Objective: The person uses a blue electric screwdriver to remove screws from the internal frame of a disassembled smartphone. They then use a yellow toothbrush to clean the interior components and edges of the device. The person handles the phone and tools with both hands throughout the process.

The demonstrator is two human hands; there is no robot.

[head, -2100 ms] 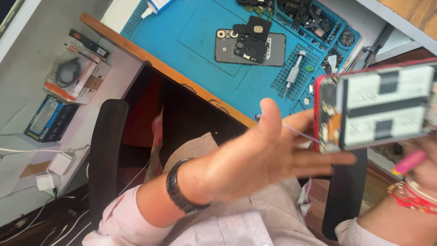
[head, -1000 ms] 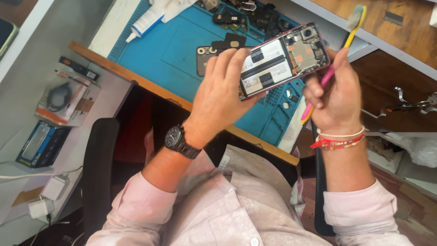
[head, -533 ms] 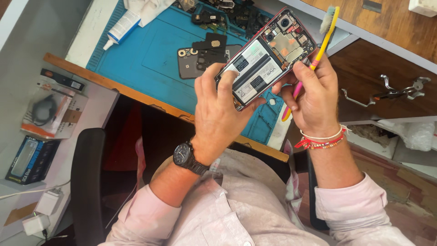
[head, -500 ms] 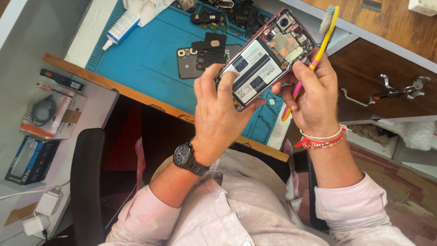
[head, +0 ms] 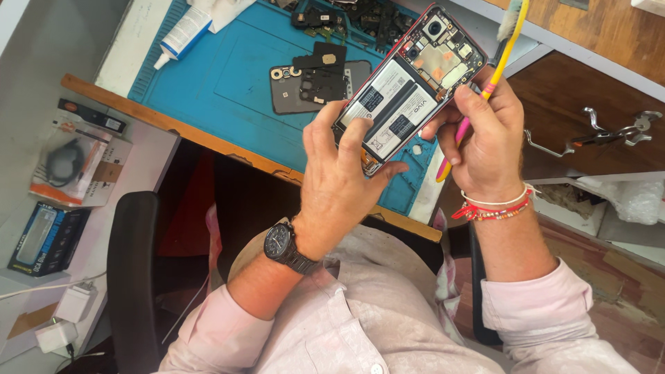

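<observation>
At nine o'clock we see two boxed packages (head: 73,163) on the side shelf. Our left hand (head: 343,183) clamps one opened phone (head: 409,86) at twelve o'clock, above the table's near edge (head: 235,156). One back cover (head: 315,86) lies on the blue mat (head: 222,69). Our right hand (head: 485,138) grips one yellow-pink brush (head: 495,62) at two o'clock, touching the phone's edge.

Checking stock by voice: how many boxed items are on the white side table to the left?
2: a clear-fronted package holding a coiled black cable, and a dark blue box just below it nearer the chair. More may lie out of view.
</observation>
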